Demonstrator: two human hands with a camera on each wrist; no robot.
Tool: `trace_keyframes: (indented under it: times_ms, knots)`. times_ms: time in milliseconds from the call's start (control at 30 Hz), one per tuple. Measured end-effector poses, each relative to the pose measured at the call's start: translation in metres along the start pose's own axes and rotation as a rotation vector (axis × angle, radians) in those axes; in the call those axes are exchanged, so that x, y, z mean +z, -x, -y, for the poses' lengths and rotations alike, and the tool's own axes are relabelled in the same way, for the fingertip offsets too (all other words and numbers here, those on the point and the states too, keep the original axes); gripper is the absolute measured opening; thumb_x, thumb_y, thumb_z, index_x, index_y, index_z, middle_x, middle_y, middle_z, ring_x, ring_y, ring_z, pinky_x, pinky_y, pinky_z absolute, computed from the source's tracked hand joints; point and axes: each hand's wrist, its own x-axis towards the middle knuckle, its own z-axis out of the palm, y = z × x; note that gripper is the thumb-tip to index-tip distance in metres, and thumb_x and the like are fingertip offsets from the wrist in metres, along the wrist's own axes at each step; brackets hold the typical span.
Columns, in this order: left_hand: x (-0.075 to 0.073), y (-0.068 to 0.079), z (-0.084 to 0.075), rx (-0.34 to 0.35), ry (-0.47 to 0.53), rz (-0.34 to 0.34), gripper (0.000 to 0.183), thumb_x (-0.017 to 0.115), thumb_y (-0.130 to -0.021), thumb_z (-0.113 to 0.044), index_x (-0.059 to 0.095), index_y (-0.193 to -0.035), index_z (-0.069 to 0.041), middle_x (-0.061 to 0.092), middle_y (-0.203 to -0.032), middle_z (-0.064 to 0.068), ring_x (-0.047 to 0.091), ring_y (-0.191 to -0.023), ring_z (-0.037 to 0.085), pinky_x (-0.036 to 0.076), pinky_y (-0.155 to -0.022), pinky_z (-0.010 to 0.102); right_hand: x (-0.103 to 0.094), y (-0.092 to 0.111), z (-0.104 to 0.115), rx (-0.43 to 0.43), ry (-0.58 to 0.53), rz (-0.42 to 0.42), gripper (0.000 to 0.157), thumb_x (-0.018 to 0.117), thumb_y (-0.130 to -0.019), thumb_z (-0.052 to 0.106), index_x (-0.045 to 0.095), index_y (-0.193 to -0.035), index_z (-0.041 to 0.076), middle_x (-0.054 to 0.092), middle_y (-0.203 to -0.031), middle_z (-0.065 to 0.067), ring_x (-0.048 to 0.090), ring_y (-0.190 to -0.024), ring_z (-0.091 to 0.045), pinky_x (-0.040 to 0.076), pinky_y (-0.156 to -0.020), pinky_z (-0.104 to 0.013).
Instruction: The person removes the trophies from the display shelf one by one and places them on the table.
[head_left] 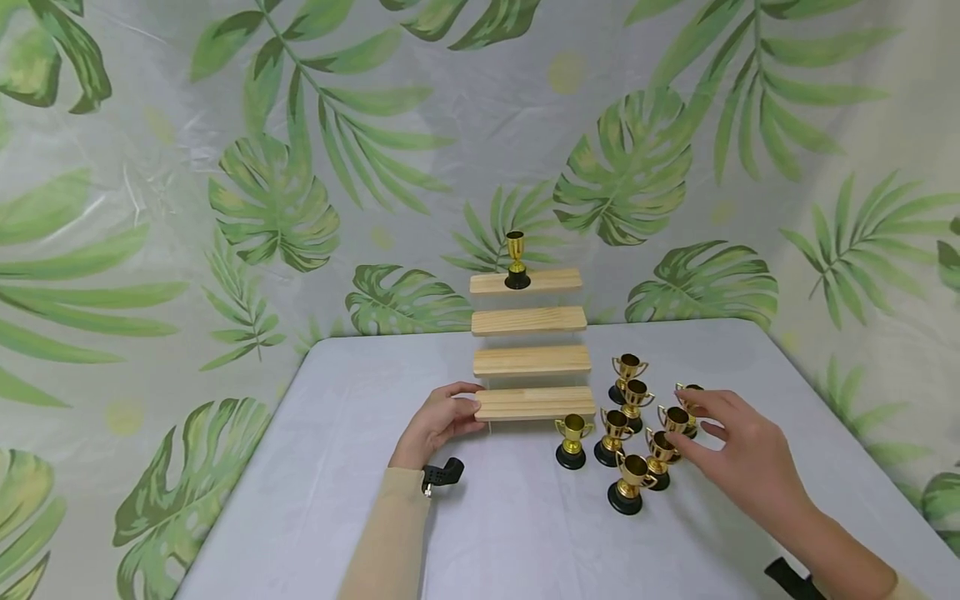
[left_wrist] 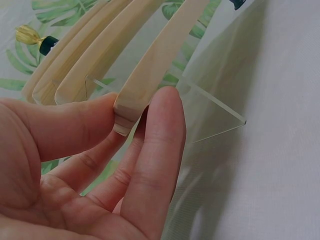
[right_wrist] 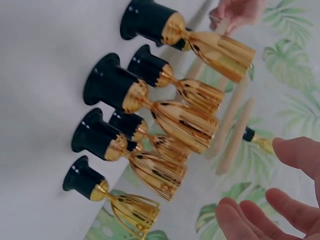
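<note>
My left hand [head_left: 441, 422] pinches the left end of the lowest wooden board [head_left: 534, 404] of a four-step display stand, thumb on one face and fingers on the other; the left wrist view shows this grip on the board [left_wrist: 142, 75] closely. One gold trophy cup [head_left: 516, 260] with a black base stands on the top board [head_left: 558, 281]. Over the group of small trophy cups to the right of the stand hovers my right hand [head_left: 750, 454], fingers spread. In the right wrist view its fingers [right_wrist: 295, 210] hold nothing and appear apart from the nearest trophy cups [right_wrist: 185, 120].
Several upright trophy cups crowd close together, one [head_left: 572, 442] just before the lowest board and one [head_left: 630, 485] nearest me. The stand has thin clear supports [left_wrist: 215, 100]. A white-covered table [head_left: 375, 375] meets a leaf-print curtain [head_left: 420, 208] behind.
</note>
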Motion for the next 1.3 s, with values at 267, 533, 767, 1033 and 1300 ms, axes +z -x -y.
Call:
trace_keyframes:
  times_ms: [267,533,767,1033,1300]
  knots:
    - [-0.002,0.001,0.001,0.000,-0.008,0.011,0.039,0.064,-0.091,0.003,0.059,-0.130,0.003,0.061,-0.108,0.021,0.068,-0.082,0.024,0.062,-0.074,0.035,0.003,-0.017,-0.001,-0.011,-0.002,-0.016,0.059,0.092,-0.071,0.013,0.068,-0.125,0.016,0.064,-0.109,0.008,0.055,-0.095,0.012,0.049,-0.077,-0.005]
    - [-0.002,0.001,0.001,0.006,-0.009,0.017,0.040,0.064,-0.091,0.003,0.058,-0.130,0.003,0.061,-0.108,0.021,0.068,-0.082,0.024,0.062,-0.075,0.035,0.006,-0.038,0.003,0.003,-0.030,-0.010,0.057,0.089,-0.077,0.015,0.067,-0.129,0.016,0.065,-0.112,0.003,0.066,-0.095,-0.008,0.050,-0.077,-0.006]
    - [-0.002,0.001,0.000,0.007,-0.021,0.017,0.041,0.064,-0.091,0.004,0.058,-0.131,0.004,0.063,-0.106,0.021,0.069,-0.081,0.023,0.062,-0.074,0.035,0.008,-0.057,0.013,0.007,-0.077,-0.005,0.054,0.087,-0.081,0.018,0.066,-0.131,0.017,0.065,-0.115,0.002,0.068,-0.099,-0.020,0.047,-0.081,-0.004]
    - [-0.003,0.000,0.000,0.013,-0.015,0.012,0.039,0.064,-0.091,0.004,0.059,-0.130,0.004,0.062,-0.107,0.022,0.069,-0.081,0.024,0.062,-0.073,0.034,0.017,-0.082,0.014,0.016,-0.128,-0.014,0.053,0.086,-0.082,0.017,0.066,-0.131,0.014,0.066,-0.118,0.000,0.068,-0.100,-0.021,0.052,-0.081,-0.012]
    - [-0.001,0.001,-0.001,0.021,-0.006,0.017,0.040,0.062,-0.090,0.005,0.058,-0.130,0.005,0.061,-0.106,0.021,0.069,-0.081,0.024,0.062,-0.071,0.033,0.024,-0.110,0.021,-0.005,-0.138,-0.023,0.050,0.085,-0.083,0.019,0.067,-0.129,0.011,0.067,-0.117,-0.005,0.069,-0.098,-0.025,0.060,-0.079,-0.040]
